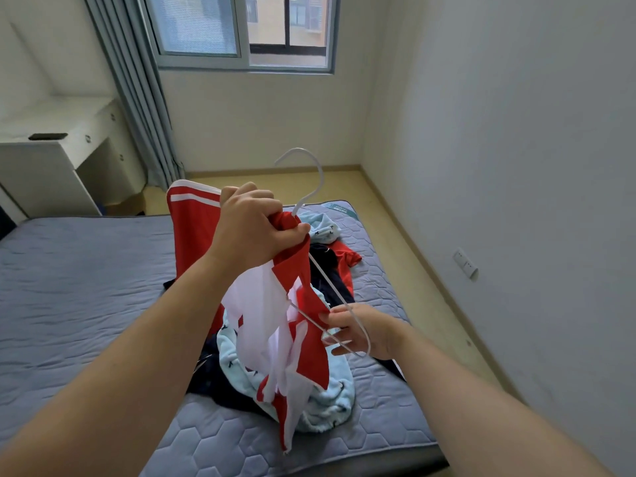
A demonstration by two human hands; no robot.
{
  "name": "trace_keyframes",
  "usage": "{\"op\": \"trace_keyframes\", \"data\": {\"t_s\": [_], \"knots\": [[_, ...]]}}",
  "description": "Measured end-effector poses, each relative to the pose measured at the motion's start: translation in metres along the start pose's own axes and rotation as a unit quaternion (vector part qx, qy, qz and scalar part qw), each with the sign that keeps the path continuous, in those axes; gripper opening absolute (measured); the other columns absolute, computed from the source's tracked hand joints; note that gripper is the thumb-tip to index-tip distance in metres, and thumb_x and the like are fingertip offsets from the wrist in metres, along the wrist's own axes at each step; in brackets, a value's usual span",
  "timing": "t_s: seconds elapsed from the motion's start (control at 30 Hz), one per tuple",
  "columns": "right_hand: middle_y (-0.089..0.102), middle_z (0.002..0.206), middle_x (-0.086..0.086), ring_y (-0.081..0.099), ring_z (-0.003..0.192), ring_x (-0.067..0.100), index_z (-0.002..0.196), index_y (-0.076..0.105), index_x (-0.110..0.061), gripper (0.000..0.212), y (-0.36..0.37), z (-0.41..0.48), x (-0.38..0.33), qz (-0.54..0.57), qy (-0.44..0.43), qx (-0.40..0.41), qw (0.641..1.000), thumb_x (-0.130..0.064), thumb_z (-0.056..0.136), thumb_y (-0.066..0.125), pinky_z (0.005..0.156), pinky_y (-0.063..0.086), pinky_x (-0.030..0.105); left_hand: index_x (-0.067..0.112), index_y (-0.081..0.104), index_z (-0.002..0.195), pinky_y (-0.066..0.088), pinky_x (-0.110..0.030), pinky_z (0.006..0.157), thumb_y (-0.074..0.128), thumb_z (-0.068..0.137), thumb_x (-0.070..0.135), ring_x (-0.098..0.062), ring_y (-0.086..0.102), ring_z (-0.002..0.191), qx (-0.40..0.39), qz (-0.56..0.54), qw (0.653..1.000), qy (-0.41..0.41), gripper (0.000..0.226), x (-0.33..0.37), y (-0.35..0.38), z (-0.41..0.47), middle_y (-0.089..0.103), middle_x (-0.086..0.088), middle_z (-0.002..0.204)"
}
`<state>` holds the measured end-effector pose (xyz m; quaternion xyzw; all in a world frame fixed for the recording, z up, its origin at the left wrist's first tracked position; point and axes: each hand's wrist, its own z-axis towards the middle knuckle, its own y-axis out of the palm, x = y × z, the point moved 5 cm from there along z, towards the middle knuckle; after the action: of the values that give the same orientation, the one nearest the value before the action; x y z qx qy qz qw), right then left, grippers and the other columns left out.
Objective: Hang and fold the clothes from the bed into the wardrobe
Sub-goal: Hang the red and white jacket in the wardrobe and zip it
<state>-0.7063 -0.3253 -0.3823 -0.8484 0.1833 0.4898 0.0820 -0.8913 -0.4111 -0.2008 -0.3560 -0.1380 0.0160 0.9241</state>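
The person's left hand [254, 228] is clenching around the bunched top of a red and white sports garment with white stripes along 1 edge [196, 232], and it is gripping the neck of a thin white wire hanger [321, 177] in the same fist. The hanger's hook is sticking up above the knuckles, while 1 of its arms is slanting down toward the lower right. There the right hand [358, 332] is pinching a corner of the red cloth between thumb and fingers, with the rounded end of the wire lying across those fingers. The 2 hands are working well apart, the left high and the right low.

The garment is hanging in the air over a grey quilted mattress [86, 270], its lower folds dangling just above a heap of clothes. In that heap a pale blue fleecy garment [330, 404] is lying on a dark navy garment [223, 390], and a red shirt [347, 259] is lying at the far side. Beyond the bed a white desk [44, 166] is standing beside a grey curtain [137, 98] and a window [241, 29].
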Motion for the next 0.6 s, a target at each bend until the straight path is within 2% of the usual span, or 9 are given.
{"op": "trace_keyframes", "data": {"t_s": [0.07, 0.17, 0.27, 0.33, 0.43, 0.53, 0.6], "knots": [[0.073, 0.1, 0.011, 0.069, 0.095, 0.029, 0.092, 0.075, -0.02, 0.016, -0.006, -0.002, -0.003, 0.022, -0.021, 0.038, 0.999, -0.034, 0.088, 0.072, 0.082, 0.052, 0.04, 0.023, 0.039, 0.047, 0.031, -0.036, 0.083, 0.058, 0.073, 0.063, -0.014, 0.048, 0.07, 0.002, 0.006, 1.0, -0.002, 0.052, -0.002, 0.001, 0.0, 0.042, 0.012, 0.052], [0.072, 0.108, 0.017, 0.072, 0.092, 0.033, 0.109, 0.062, -0.008, 0.025, -0.024, 0.002, -0.011, 0.024, -0.032, 0.173, 0.984, -0.031, 0.1, 0.057, 0.077, 0.053, 0.04, 0.025, 0.039, 0.047, 0.032, -0.036, 0.083, 0.058, 0.072, 0.063, -0.014, 0.048, 0.07, -0.01, 0.032, 0.999, -0.001, 0.049, -0.004, 0.007, -0.002, 0.041, 0.015, 0.052], [0.069, 0.096, 0.009, 0.073, 0.077, 0.028, 0.096, 0.051, -0.015, 0.016, -0.044, -0.001, -0.027, 0.003, -0.055, 0.33, 0.942, -0.025, 0.105, 0.041, 0.063, 0.052, 0.032, 0.022, 0.046, 0.047, 0.032, -0.036, 0.083, 0.059, 0.072, 0.064, -0.014, 0.049, 0.071, -0.027, 0.077, 0.997, 0.007, 0.05, -0.007, 0.016, -0.006, 0.05, 0.013, 0.053], [0.063, 0.088, 0.005, 0.064, 0.08, 0.028, 0.093, 0.046, -0.017, 0.016, -0.055, -0.008, -0.038, -0.051, -0.084, 0.411, 0.906, -0.025, 0.105, 0.039, 0.067, 0.048, 0.036, 0.024, 0.045, 0.048, 0.03, -0.035, 0.081, 0.059, 0.072, 0.063, -0.014, 0.048, 0.069, -0.021, 0.091, 0.996, 0.004, 0.049, -0.008, 0.019, -0.006, 0.051, 0.013, 0.054], [0.053, 0.077, -0.001, 0.053, 0.076, 0.029, 0.098, 0.04, -0.019, 0.01, -0.061, -0.017, -0.049, -0.19, -0.105, 0.45, 0.866, -0.025, 0.103, 0.034, 0.069, 0.039, 0.036, 0.026, 0.042, 0.048, 0.028, -0.035, 0.079, 0.057, 0.075, 0.064, -0.014, 0.045, 0.068, -0.012, 0.1, 0.995, -0.019, 0.048, -0.012, 0.018, -0.003, 0.047, 0.013, 0.053], [0.049, 0.074, -0.001, 0.05, 0.067, 0.027, 0.1, 0.037, -0.018, 0.006, -0.06, -0.022, -0.059, -0.348, -0.108, 0.451, 0.815, -0.014, 0.096, 0.036, 0.064, 0.038, 0.036, 0.026, 0.041, 0.048, 0.028, -0.035, 0.079, 0.059, 0.076, 0.062, -0.015, 0.045, 0.068, 0.0, 0.108, 0.993, -0.042, 0.049, -0.015, 0.016, 0.0, 0.049, 0.011, 0.053], [0.049, 0.073, -0.002, 0.05, 0.065, 0.025, 0.099, 0.038, -0.017, 0.005, -0.062, -0.024, -0.064, -0.336, -0.121, 0.455, 0.816, -0.014, 0.095, 0.038, 0.062, 0.037, 0.035, 0.026, 0.039, 0.049, 0.027, -0.035, 0.078, 0.059, 0.075, 0.061, -0.016, 0.044, 0.068, 0.013, 0.107, 0.992, -0.062, 0.048, -0.017, 0.015, 0.001, 0.049, 0.01, 0.054]]}}
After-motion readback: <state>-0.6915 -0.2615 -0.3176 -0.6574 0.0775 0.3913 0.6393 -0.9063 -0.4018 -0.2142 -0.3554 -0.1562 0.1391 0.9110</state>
